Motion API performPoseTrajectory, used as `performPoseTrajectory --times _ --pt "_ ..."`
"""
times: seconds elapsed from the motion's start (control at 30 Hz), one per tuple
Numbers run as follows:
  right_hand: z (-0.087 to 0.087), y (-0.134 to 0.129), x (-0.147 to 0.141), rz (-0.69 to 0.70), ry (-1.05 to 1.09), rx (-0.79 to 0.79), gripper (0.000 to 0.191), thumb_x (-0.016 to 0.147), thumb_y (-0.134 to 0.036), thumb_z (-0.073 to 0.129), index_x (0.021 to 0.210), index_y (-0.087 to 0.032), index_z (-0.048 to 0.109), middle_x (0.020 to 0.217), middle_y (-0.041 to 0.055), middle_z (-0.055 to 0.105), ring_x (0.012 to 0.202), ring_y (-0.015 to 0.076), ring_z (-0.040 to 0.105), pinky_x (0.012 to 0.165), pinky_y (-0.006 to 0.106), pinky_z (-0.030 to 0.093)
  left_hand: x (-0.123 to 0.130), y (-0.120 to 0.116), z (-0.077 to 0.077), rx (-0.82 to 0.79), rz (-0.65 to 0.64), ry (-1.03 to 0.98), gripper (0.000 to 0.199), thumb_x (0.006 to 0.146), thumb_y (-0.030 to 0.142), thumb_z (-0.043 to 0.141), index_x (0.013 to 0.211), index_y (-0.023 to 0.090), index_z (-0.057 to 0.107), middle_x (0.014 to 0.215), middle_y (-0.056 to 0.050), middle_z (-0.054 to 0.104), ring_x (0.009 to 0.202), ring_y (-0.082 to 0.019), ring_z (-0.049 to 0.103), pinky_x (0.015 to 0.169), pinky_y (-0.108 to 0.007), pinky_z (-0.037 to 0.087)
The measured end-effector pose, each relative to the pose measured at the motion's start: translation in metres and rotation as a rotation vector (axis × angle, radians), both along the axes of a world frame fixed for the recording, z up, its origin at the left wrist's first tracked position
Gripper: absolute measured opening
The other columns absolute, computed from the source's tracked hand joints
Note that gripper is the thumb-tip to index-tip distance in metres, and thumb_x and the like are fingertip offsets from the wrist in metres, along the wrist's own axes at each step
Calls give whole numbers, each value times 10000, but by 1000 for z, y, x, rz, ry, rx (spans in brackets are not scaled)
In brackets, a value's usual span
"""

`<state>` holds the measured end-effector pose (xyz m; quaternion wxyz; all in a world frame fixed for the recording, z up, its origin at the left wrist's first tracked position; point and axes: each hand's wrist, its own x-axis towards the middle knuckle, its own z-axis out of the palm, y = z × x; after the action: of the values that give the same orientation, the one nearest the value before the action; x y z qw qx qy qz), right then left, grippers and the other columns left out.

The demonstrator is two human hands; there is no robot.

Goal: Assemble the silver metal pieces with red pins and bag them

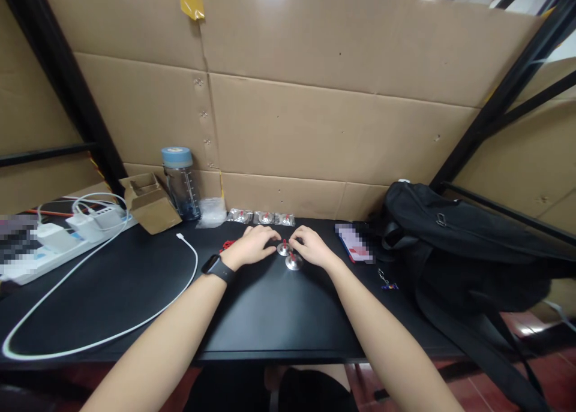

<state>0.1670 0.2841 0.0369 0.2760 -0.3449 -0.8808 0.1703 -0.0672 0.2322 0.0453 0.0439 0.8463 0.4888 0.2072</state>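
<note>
Two small shiny metal discs with red middles, one a rear disc (283, 249) and one a front disc (294, 262), lie close together on the black table. My left hand (254, 246) is just left of them, fingers bent and thumb apart, holding nothing that I can see. On the other side, my right hand (310, 246) has its bent fingertips close beside the discs; whether they touch is too small to tell. Red cord (228, 244) shows partly behind my left hand. Behind the hands, several similar discs lie in clear packets (265, 217) in a row.
A blue-lidded bottle (180, 184), an opened cardboard box (155, 205) and clear plastic bags (211, 213) stand back left. A white cable (112, 340) loops from the power strip (67, 253). At right are a phone (353, 243), a keyring (387, 283) and a black backpack (468, 238).
</note>
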Motion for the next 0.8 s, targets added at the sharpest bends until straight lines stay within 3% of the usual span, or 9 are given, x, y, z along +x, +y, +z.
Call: performPoseTrajectory --times 0.13,0.2,0.37,0.43,0.5,0.63,0.8 --pt "14 -5 11 92 -51 -58 87 850 -216 657 896 -191 727 843 28 650 750 146 592 721 268 449 16 -5 -8 17 -39 30 316 941 335 530 1243 329 623 1199 -58 669 1131 -250 590 947 -407 420" --pt "19 -7 14 128 -70 -80 117 811 -205 691 920 -201 733 842 22 663 754 150 596 721 266 449 11 -2 -8 35 30 48 325 943 315 512 1249 329 620 1234 -64 654 1151 -259 580 960 -429 413" --pt "22 -10 15 123 -78 -135 117 805 -193 685 905 -199 743 834 24 682 724 144 592 711 265 450 -31 7 -5 78 572 145 355 899 297 505 1203 201 660 1358 -187 573 1276 -369 470 1012 -538 361" --pt "21 -9 15 122 -77 -148 120 810 -191 677 910 -198 744 836 25 688 724 144 595 708 263 450 -48 9 -5 22 775 183 383 876 331 515 1169 143 677 1342 -244 568 1266 -425 459 989 -569 351" --pt "20 -8 15 122 -81 -155 129 813 -189 674 919 -198 746 840 26 695 728 145 599 710 262 451 -59 10 -5 -72 899 187 365 861 314 509 1098 121 708 1268 -266 612 1225 -445 487 967 -574 339" --pt "19 -7 16 124 -97 -154 127 823 -197 663 918 -197 748 845 28 702 727 145 608 710 262 454 -61 10 -3 -206 960 188 311 831 240 499 977 129 751 1131 -254 692 1134 -435 569 958 -578 296" --pt "18 -6 16 123 -91 -164 132 832 -195 649 918 -200 749 845 27 709 728 146 620 706 260 459 -54 4 5 -52 977 210 321 829 199 473 955 120 757 1087 -228 711 1049 -417 615 956 -567 268"
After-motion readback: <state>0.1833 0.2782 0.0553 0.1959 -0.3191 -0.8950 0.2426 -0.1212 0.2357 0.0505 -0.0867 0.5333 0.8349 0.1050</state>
